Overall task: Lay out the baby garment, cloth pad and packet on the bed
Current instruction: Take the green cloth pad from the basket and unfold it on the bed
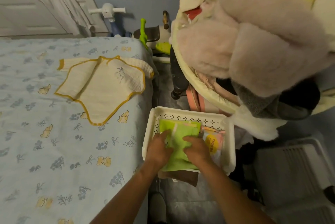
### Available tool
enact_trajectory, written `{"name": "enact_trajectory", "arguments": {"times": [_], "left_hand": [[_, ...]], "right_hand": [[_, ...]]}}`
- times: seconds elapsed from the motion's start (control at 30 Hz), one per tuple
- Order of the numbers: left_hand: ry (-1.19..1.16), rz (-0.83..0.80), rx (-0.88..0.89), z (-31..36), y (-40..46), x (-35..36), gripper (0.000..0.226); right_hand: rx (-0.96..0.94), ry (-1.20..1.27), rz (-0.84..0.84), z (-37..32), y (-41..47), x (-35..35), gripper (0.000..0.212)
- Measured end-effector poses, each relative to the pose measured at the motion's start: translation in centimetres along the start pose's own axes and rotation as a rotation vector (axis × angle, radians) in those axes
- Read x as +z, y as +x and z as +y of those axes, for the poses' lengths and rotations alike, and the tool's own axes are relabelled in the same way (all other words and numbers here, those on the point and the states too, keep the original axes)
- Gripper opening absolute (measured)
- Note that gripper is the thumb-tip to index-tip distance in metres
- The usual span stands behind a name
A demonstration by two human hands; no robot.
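Observation:
A cream baby garment (105, 87) with mustard trim lies spread flat on the bed (45, 142), near its right edge. Beside the bed stands a white perforated basket (188, 115). Inside it lies a green cloth pad (178, 144), and at its right a packet (213, 144) with a yellow circle label. My left hand (159, 148) grips the pad's left side. My right hand (196, 148) grips its right side, partly covering the packet's edge. A brown cloth (183, 175) shows under the pad.
A pile of fluffy pink and cream bedding (253, 42) rises right of the basket. A dark post (178, 77) stands between bed and pile. Toys and a ride-on (112, 17) sit past the bed's far corner. A white slatted crate (293, 165) is at lower right.

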State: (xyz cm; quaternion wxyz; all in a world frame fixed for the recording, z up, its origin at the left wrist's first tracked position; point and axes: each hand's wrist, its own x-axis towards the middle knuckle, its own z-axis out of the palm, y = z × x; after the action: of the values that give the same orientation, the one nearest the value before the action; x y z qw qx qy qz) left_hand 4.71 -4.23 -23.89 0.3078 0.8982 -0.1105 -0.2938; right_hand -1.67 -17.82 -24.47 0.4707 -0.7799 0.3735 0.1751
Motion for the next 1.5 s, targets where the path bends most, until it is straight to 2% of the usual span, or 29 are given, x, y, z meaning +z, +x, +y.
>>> {"name": "enact_trajectory", "arguments": {"times": [0.17,0.3,0.37,0.5,0.67,0.83,0.97,1.07,1.13,1.2,1.3,1.37,1.43,1.5], "left_hand": [[-0.098,0.044,0.142,2.4,-1.3,-1.8,0.068],[-0.214,0.173,0.186,2.7,-2.9,-8.7,0.069],[-0.241,0.243,0.207,1.3,-3.4,-12.7,0.070],[-0.162,0.326,0.215,-4.0,-3.2,-20.6,0.069],[-0.023,0.274,0.191,-11.5,1.0,-27.6,0.062],[0.161,0.080,0.211,-18.9,6.1,-28.1,0.059],[0.237,0.010,0.204,-22.4,8.5,-25.4,0.068],[0.264,0.081,0.211,-24.7,9.8,-23.4,0.062],[0.227,0.153,0.221,-26.4,10.2,-22.5,0.056],[0.190,0.247,0.180,-28.4,10.2,-22.0,0.058],[0.136,0.464,-0.029,-30.7,8.7,-22.0,0.059],[0.014,0.538,-0.219,-31.7,7.1,-22.4,0.047],[-0.157,0.464,-0.329,-32.4,5.4,-22.4,0.034],[-0.247,0.333,-0.314,-32.5,4.0,-22.0,0.030]], "right_hand": [[-0.106,0.004,0.089,-1.8,-1.5,-3.0,0.056],[-0.298,-0.023,0.131,-8.5,-3.7,-3.6,0.056],[-0.382,-0.025,0.111,-12.4,-4.3,-2.2,0.057],[-0.417,0.064,-0.004,-19.0,-4.1,4.3,0.058],[-0.266,0.178,-0.084,-21.4,-2.5,14.4,0.061],[-0.047,0.337,-0.137,-18.2,-1.8,24.4,0.065],[0.123,0.459,-0.196,-15.6,-2.7,32.3,0.098],[0.249,0.476,-0.343,-16.0,-3.4,35.2,0.106],[0.332,0.519,-0.435,-15.9,-2.9,36.0,0.098],[0.309,0.485,-0.423,-15.5,-2.2,35.5,0.081],[0.095,0.160,-0.279,-14.4,-1.0,33.1,0.050],[-0.032,-0.060,-0.142,-13.4,-0.2,31.0,0.031],[-0.187,-0.189,0.021,-12.8,1.0,29.3,0.022],[-0.350,-0.299,0.008,-12.4,2.0,28.5,0.026]]}}
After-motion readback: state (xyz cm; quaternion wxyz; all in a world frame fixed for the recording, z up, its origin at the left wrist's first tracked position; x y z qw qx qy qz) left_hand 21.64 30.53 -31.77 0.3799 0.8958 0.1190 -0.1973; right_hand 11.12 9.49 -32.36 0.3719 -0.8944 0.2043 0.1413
